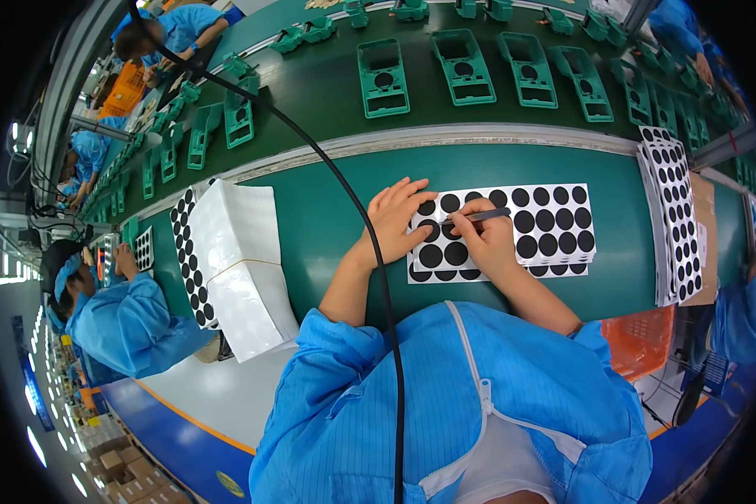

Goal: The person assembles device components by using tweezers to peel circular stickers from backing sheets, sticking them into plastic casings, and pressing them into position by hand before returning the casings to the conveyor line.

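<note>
Way off to the left of the white rectangular sheets covered in round black dots [546,220], there's a co-worker in a blue jacket [134,328]. Closer in on that side sits a glossy white pile of sheets [244,227] with a thin tan rubber band [244,261] around it. The left hand [386,223] is at the dotted sheets' left end, fingers stretched out loosely, thumb on the paper, not gripping anything. Those sheets lie on the flat green tabletop [311,218], and beyond them there's a row of green plastic frames [384,91]. Over their left half, the right hand [487,244] has its fingers pinched around slim grey tweezers [491,214], tips down near the left thumb. Right of the sheets and nearer the body is an orange plastic crate [643,340], then further right another dotted stack [674,218].
</note>
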Tool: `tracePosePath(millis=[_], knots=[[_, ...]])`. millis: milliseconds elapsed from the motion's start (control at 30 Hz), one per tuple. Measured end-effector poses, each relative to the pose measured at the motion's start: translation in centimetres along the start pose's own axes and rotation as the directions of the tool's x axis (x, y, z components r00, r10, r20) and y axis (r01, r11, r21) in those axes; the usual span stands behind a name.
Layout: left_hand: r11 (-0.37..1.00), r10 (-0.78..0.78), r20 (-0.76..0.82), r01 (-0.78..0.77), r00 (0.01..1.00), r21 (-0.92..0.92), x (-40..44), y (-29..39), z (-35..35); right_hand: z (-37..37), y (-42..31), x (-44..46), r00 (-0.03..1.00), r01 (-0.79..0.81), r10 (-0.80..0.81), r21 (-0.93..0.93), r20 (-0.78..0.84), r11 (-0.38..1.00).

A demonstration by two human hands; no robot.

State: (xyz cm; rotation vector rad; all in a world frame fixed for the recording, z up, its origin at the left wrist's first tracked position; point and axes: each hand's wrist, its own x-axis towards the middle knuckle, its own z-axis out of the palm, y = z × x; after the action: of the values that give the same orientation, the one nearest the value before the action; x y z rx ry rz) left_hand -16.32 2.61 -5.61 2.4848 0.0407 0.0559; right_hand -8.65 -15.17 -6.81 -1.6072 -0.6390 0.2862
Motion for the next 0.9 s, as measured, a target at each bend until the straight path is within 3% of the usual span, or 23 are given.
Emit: tracePosePath(millis=[300,400,633,700,900], knots=[[1.000,-0.006,-0.001,0.006,1.000,0.028,-0.02,0.13,-0.01,-0.27,0.50,-0.03,0.994,0.017,-0.029,0.118,0.101,0.993],[0.999,-0.009,0.002,0.009,1.000,0.034,-0.07,0.28,-0.12,-0.10,0.31,-0.16,1.000,0.004,-0.004,0.100,0.002,0.995],[0.999,0.005,0.004,-0.005,1.000,0.033,-0.12,0.06,-0.05,-0.22,-0.27,0.03,0.995,0.050,-0.055,0.067,0.077,0.997],[0.999,0.009,0.006,-0.009,1.000,0.032,-0.07,0.02,-0.06,-0.33,0.02,0.08,0.991,0.022,-0.043,0.169,0.125,0.985],[1.000,-0.001,-0.002,0.001,1.000,0.027,-0.08,0.10,-0.09,-0.20,0.34,0.03,0.996,-0.031,0.018,0.159,0.083,0.987]])
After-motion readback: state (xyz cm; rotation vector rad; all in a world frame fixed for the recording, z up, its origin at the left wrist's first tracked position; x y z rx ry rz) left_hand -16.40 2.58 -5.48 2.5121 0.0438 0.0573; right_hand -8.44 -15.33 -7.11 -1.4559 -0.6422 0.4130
